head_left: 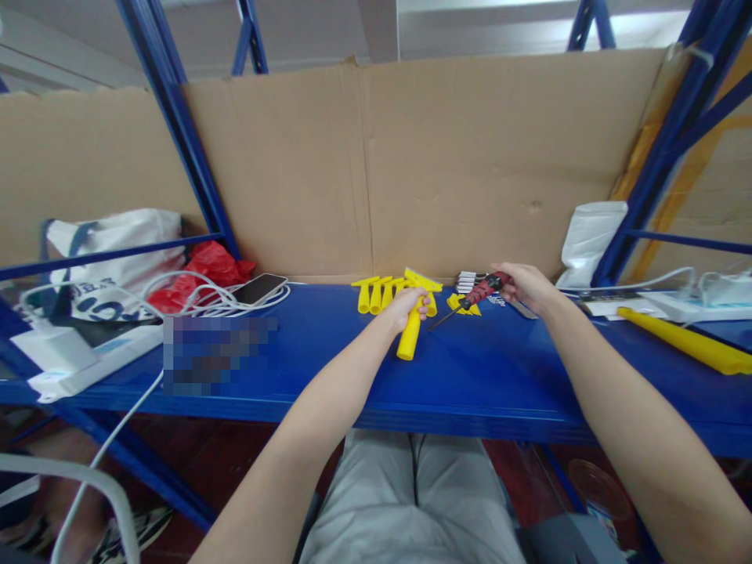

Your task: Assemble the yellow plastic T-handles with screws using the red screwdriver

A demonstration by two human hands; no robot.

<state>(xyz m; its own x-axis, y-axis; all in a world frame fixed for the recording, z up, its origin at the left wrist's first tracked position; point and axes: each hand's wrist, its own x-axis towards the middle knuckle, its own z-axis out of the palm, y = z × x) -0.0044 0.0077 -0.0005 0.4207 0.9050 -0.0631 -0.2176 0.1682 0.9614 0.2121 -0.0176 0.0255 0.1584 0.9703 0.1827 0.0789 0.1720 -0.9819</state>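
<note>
My left hand (pixel 406 305) is closed round a yellow T-shaped scraper (pixel 407 345), its round handle end pointing toward me. Closed too, my right hand (pixel 525 285) grips a screwdriver (pixel 482 291) with a red and black handle. The screwdriver's thin shaft slants down to the left, its tip a little right of the scraper's handle and apart from it. Behind my left hand, several more yellow scrapers (pixel 374 298) lie side by side. Small yellow pieces (pixel 470 307) are scattered beneath the screwdriver, in front of a stack of small white-and-dark items (pixel 466 280).
Cardboard (pixel 458 172) stands behind the blue table (pixel 329 345). At left are a phone (pixel 262 288), a red bag (pixel 215 265), white cables and a power strip (pixel 99 364). A white pouch (pixel 592 239) and a long yellow piece (pixel 685 341) are at right, near a blue post (pixel 652 157).
</note>
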